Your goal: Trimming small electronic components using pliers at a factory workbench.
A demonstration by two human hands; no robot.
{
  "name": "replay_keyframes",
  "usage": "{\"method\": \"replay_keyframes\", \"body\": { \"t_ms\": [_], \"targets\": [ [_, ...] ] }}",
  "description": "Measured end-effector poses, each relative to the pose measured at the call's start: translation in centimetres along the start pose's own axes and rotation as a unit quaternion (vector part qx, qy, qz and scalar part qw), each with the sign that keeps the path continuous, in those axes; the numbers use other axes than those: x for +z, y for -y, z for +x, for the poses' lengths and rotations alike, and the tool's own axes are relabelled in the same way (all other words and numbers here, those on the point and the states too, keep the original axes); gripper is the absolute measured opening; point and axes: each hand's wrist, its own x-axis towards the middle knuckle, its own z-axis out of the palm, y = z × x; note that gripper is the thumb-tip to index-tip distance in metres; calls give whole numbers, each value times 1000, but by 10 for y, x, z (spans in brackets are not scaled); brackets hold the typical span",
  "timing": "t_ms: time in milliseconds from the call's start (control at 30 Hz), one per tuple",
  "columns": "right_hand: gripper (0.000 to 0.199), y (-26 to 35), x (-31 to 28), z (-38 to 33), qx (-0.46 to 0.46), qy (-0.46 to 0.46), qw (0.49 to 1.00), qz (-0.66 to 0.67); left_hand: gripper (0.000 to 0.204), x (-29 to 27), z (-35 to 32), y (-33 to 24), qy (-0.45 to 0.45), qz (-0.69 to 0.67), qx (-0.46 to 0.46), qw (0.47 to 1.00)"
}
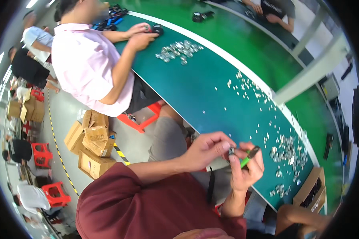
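My left hand (207, 152) is closed, its thumb and fingers pinching a small shiny metal piece (231, 151) in front of my chest. My right hand (246, 171) meets it there, thumb and fingertips at the other side of the piece. Held across the right fingers is a slim tool with a bright green handle (246, 161) and a dark end; its exact kind cannot be made out. Both hands are just over the near edge of the green table (175, 91). Piles of small shiny metal pieces (289, 153) lie to the right.
Small pale bits (251, 88) are scattered along the table's far side. Another shiny heap (178, 51) lies near a person in a pink shirt (87, 63), who handles a dark object. An open cardboard box (310, 187) stands at the right end, beside another person's arm (297, 219).
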Motion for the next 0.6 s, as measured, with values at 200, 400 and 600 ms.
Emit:
{"method": "replay_keyframes", "body": {
  "t_ms": [200,400,600],
  "targets": [
    [14,7,0,-12,-20,-17,1000,-12,27,10,0,0,78,-110,64,989],
    [20,14,19,-6,-2,-26,1000,2,34,-1,-14,-11,49,-90,68,992],
    [20,35,31,5,0,59,996,-65,28,-27,-12,-16,-14,-102,45,994]
  ]
}}
